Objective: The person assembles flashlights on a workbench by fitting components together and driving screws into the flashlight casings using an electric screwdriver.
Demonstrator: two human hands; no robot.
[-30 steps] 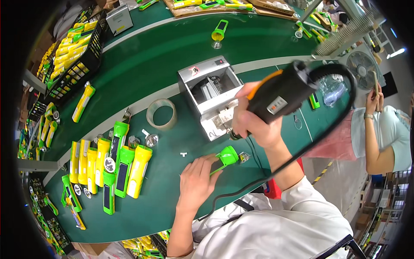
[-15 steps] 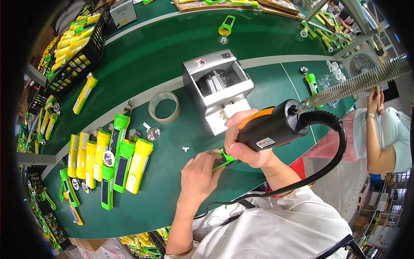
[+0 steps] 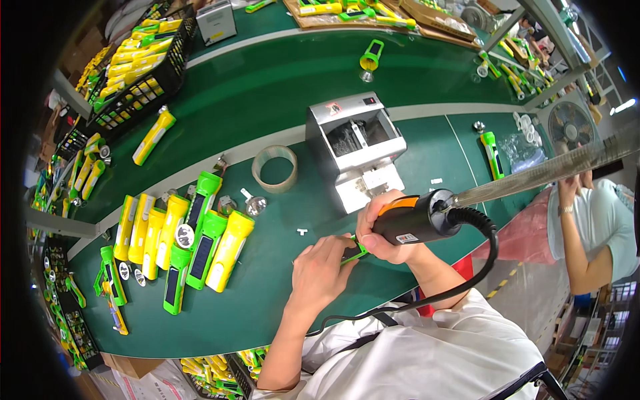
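My right hand (image 3: pixel 393 248) is wrapped round a black electric screwdriver (image 3: pixel 421 217) with an orange strip, hanging from a coiled spring (image 3: pixel 547 171). Its tip is hidden behind my fingers, close to a green flashlight casing (image 3: pixel 356 249) with a dark panel. My left hand (image 3: pixel 319 270) has its fingers closed over the near end of that casing, holding it low over the green bench. Just beyond the left hand lies a small white T-shaped piece (image 3: pixel 302 232). Behind both hands stands a silver screw feeder (image 3: pixel 390 160) with an open top window.
Yellow and green flashlights (image 3: pixel 230 252) lie in a row at left, with a reflector bulb (image 3: pixel 255 205) and a tape roll (image 3: pixel 259 175) beyond. A black crate (image 3: pixel 175 70) of flashlights stands far left. The screwdriver's black cable (image 3: pixel 460 291) loops over my right forearm. A co-worker (image 3: pixel 593 227) stands at right.
The screwdriver's rear end has dropped and come nearer to me, uncovering a small white piece on the bench; the spring is blurred. Both hands keep their grip. The whole view has shifted slightly.
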